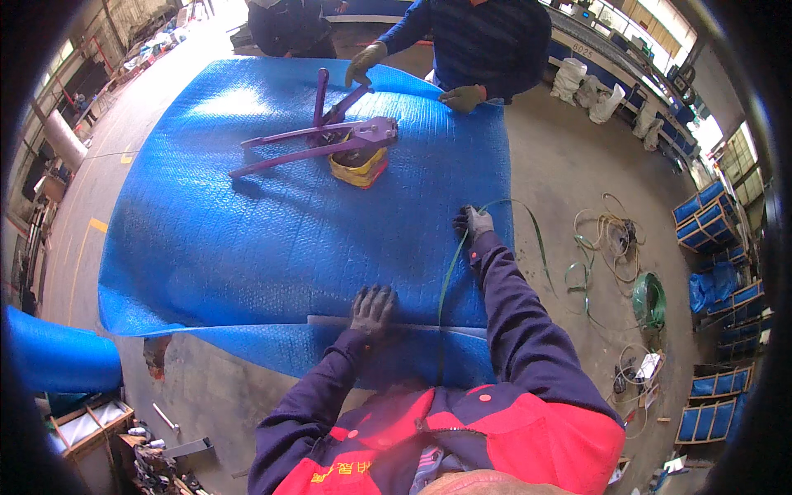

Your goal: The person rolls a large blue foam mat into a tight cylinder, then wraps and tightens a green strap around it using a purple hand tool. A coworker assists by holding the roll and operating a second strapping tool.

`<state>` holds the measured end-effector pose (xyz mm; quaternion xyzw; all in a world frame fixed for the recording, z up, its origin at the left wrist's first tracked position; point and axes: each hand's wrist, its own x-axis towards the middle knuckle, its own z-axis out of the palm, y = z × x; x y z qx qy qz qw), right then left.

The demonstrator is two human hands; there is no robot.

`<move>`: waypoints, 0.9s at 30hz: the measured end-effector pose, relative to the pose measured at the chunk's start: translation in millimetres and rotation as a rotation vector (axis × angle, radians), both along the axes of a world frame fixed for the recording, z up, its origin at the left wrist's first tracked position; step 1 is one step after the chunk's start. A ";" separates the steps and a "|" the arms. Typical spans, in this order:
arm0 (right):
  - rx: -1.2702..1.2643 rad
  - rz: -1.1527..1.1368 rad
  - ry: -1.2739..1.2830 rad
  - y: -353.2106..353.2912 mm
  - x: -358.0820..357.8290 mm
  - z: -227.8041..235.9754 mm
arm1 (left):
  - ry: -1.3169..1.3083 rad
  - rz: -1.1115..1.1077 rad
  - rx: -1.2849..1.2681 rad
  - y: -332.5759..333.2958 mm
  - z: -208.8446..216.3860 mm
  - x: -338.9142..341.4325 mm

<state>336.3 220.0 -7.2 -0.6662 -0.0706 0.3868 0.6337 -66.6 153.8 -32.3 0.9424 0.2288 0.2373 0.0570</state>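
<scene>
A large load covered with blue bubble sheeting stands in front of me. My left hand, in a grey glove, lies flat with fingers stretched out by the sheeting's near edge. Farther right, my right hand, also gloved, is closed on a thin green strap. This strap runs over the near edge, and its other end loops off the right side. Beyond my hands, purple long-handled strapping tools rest in and across a yellow and red container on top of the sheeting.
A co-worker in dark blue stands at the far side, gloved hands at the sheeting; another person is beside them. Loose strapping and a green coil lie on the floor at right. A blue roll is at left.
</scene>
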 end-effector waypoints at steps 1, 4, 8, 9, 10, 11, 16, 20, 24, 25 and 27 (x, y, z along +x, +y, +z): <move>0.004 -0.016 0.014 -0.1 0.9 -1.9 | -0.008 -0.006 -0.022 -0.1 -1.0 0.4; 0.013 -0.009 -0.024 -1.1 2.6 -5.9 | -0.048 -0.026 -0.053 -0.6 -1.9 0.8; -0.016 0.032 -0.044 -1.7 3.3 -4.1 | 0.013 -0.003 -0.014 -1.1 2.3 0.3; -0.003 0.029 -0.032 -1.9 3.1 -3.0 | 0.009 -0.004 -0.031 -1.7 3.7 0.0; -0.004 0.015 -0.025 -2.0 2.8 -1.7 | 0.001 -0.017 -0.088 -2.3 5.3 -0.4; 0.004 0.030 -0.007 -2.3 2.4 -0.6 | 0.017 -0.007 -0.070 -2.9 6.5 -0.7; 0.004 0.034 0.034 -5.0 0.3 2.6 | -0.029 -0.024 -0.086 -2.4 9.6 1.4; 0.013 0.027 0.050 -4.8 -1.1 5.2 | 0.044 -0.023 -0.049 -0.9 11.9 0.7; 0.004 0.025 0.062 -4.4 0.4 4.7 | 0.084 -0.014 -0.086 -2.9 12.8 -2.0; -0.007 0.022 0.062 -4.7 1.6 3.1 | 0.085 -0.013 -0.093 -3.5 11.8 -2.2; 0.004 0.041 0.000 -4.7 4.7 -1.6 | 0.045 -0.003 -0.055 -3.5 8.3 -0.8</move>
